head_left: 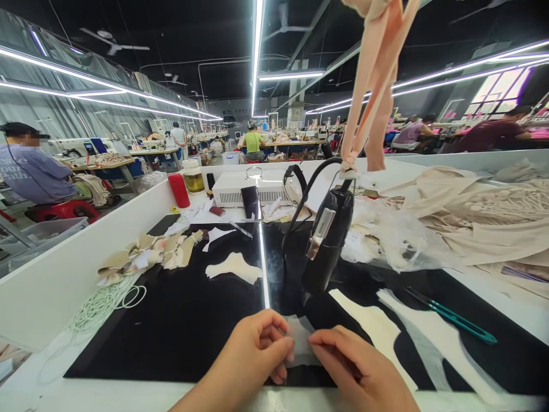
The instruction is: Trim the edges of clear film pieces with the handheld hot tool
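Observation:
A small piece of sheer white fabric (301, 339) is stretched between my two hands, just above the near edge of the black mat (180, 326). My left hand (261, 349) pinches its left side between thumb and curled fingers. At the other side, the thumb and forefinger of my right hand (354, 360) grip the fabric. Cream cut pieces (371, 320) lie to the right of my right hand, with sheer strips partly under one of them. Beyond my hands rests another cream cut piece (235, 267). A black handheld tool (328, 234) hangs from peach fabric strips (373, 86).
Teal thread snips (463, 323) lie on the right. Pale green cord (100, 303) and bundled beige pieces (150, 252) sit left. At the back are a phone (251, 202), white box (227, 190), red cylinder (179, 190) and jar (193, 176). Beige fabric (472, 212) heaps right.

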`<act>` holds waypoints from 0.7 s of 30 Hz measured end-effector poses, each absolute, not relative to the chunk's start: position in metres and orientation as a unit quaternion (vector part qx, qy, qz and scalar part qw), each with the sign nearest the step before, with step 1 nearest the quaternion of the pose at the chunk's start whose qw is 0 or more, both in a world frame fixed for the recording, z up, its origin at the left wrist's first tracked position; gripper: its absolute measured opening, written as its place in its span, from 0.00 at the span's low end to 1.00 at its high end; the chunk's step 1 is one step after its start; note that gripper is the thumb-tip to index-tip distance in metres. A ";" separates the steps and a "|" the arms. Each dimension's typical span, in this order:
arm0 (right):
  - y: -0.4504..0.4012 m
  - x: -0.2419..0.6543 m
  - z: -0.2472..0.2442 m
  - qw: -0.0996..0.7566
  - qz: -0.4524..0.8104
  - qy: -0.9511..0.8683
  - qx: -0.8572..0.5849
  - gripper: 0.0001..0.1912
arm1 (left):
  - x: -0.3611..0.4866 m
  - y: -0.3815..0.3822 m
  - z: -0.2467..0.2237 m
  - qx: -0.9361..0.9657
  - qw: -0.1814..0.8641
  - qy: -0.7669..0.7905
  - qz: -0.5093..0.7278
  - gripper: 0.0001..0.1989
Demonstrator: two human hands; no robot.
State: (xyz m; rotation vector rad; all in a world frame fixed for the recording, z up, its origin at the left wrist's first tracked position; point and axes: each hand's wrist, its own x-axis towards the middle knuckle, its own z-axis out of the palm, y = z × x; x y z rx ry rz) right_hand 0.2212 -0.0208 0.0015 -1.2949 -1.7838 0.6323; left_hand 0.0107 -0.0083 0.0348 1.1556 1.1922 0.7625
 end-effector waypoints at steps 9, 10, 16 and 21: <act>-0.003 0.219 -0.016 0.347 0.046 -0.807 -0.476 0.29 | 0.002 -0.008 0.032 0.744 0.224 0.598 0.195 0.06; -0.003 0.219 -0.018 0.339 0.028 -0.812 -0.474 0.29 | 0.002 -0.009 0.030 0.760 0.192 0.593 0.184 0.06; -0.001 0.221 -0.028 0.316 -0.028 -0.829 -0.460 0.27 | 0.001 -0.010 0.018 0.793 0.134 0.573 0.159 0.06; -0.004 0.219 -0.029 0.316 -0.025 -0.827 -0.464 0.27 | 0.001 -0.009 0.020 0.792 0.135 0.576 0.148 0.05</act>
